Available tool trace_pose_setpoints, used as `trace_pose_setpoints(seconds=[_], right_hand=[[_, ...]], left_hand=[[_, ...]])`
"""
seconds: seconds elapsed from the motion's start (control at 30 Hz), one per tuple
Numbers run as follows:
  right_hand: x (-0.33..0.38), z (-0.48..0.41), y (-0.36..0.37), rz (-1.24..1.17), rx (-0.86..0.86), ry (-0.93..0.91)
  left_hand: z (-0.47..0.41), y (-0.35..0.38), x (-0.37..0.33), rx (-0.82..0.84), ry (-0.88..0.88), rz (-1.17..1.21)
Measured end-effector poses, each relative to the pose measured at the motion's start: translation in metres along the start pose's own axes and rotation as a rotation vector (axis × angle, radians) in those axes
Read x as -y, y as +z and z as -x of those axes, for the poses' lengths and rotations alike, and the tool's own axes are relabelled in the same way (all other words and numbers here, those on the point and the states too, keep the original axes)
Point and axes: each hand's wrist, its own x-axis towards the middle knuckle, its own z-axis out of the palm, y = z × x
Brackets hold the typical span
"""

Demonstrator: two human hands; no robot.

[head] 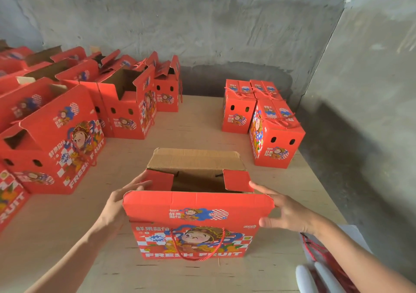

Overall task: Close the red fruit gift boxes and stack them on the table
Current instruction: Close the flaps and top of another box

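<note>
Head view, plywood table (202,130), concrete walls (225,22)

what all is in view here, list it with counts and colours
open red cardboard fruit gift box: one, red, front centre of table, flaps up
closed red gift boxes: at least three, red, right rear
other open red gift boxes: many, red, left side
plywood table: one, pale brown, under everything
concrete wall: grey, behind and right
red cords: bundle, red, lower right
white rounded objects: two, white, lower right edge
left hand: one, fingers straight on box's left side flap
right hand: one, open at near flap's right end
</note>
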Motion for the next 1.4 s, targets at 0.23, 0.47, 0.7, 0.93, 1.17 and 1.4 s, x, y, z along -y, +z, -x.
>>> trace_pose_setpoints(seconds=[0.23,0.47,0.7,0.93,1.17,1.4], right_hand=[[0.002,-0.011,0.015,-0.24,-0.415,0.034],[0.007,-0.035,0.048,0.101,-0.754,-0.095],[0.006,-0.038,0.057,0.094,-0.892,-0.114],[0.005,-0.041,0.056,0.02,-0.913,-0.092],[0.006,-0.041,0.057,-0.002,-0.924,-0.065],[0.005,-0.045,0.051,-0.02,-0.91,-0.029]], left_hand=[[-0.003,0.002,0.011,-0.093,-0.07,0.023],[-0.004,0.013,-0.007,-0.08,0.03,-0.02],[0.002,0.029,-0.002,-0.323,0.158,-0.408],[0.005,0.029,-0.004,-0.398,0.108,-0.34],[0.004,0.031,-0.001,-0.479,0.076,-0.31],[0.001,0.032,-0.002,-0.458,0.044,-0.37]])
